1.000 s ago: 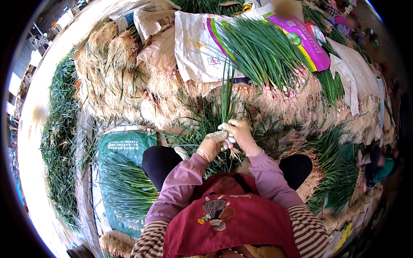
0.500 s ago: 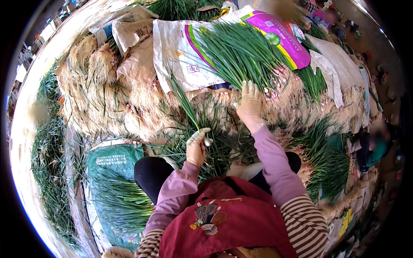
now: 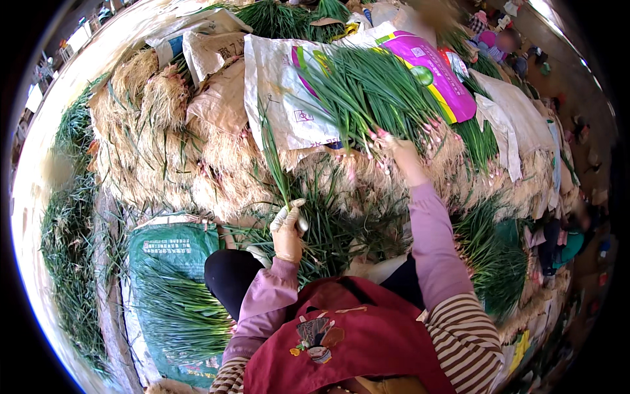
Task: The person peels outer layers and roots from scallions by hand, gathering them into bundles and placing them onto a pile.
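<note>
Turned at the wrist, the right hand [image 3: 399, 150] now bends its fingers at the onion pile's [image 3: 374, 85] bulb end; whether it grips, I cannot tell. The left hand [image 3: 287, 232] clasps a few onions [image 3: 275, 164]. Tangled roots [image 3: 453, 153] could drag neighbours over the sack's [image 3: 266, 82] near edge; room lies between the hands.

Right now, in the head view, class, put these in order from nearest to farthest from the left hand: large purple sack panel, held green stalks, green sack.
1. Green stalks: gripped in the left hand, rising above it.
2. Green sack: to that hand's left.
3. Purple panel: off to the upper right.
</note>
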### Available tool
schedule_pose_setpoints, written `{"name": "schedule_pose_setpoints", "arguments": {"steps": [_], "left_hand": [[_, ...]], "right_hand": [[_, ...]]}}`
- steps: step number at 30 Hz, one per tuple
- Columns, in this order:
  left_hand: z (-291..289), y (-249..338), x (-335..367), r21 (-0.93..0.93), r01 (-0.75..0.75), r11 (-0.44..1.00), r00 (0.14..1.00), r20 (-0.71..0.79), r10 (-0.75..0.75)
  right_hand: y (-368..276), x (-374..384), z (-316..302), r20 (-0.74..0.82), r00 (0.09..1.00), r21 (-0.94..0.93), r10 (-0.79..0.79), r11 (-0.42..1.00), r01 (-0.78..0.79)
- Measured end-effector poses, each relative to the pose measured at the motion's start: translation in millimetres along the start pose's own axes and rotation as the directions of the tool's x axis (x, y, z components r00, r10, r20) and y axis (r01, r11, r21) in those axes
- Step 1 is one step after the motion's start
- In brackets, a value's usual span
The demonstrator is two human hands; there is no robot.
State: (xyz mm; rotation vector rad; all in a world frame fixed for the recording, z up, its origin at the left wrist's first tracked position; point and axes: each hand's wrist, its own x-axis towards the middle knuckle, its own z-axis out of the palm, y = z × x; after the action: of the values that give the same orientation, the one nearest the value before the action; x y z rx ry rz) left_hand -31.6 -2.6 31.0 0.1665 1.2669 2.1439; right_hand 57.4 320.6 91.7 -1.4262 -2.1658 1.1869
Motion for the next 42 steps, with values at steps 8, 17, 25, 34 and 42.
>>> {"name": "schedule_pose_setpoints", "arguments": {"steps": [8,17,25,34,42], "left_hand": [[-7,-2,-1,0.04,0.118,0.992,0.993,-0.012,-0.117],[-6,-14,5,-0.028,0.11,0.994,0.993,0.041,-0.109],[-4,-19,6,-0.057,0.156,0.986,0.988,0.018,-0.156],[17,-24,26,-0.2,0.3,0.933,0.952,0.003,-0.305],[4,-23,21,-0.137,0.275,0.952,0.959,-0.035,-0.282]], "right_hand": [[-9,-36,-22,-0.48,0.51,-0.629,-0.714,0.685,0.368],[-38,-57,67,-0.007,0.865,-0.65,-0.501,0.66,0.377],[3,-45,89,-0.044,0.928,-0.044,-0.369,0.929,0.367],[-3,-133,117,0.498,0.814,0.44,-0.298,0.896,0.058],[-47,-74,95,-0.123,0.908,0.304,-0.401,0.855,0.419]]}}
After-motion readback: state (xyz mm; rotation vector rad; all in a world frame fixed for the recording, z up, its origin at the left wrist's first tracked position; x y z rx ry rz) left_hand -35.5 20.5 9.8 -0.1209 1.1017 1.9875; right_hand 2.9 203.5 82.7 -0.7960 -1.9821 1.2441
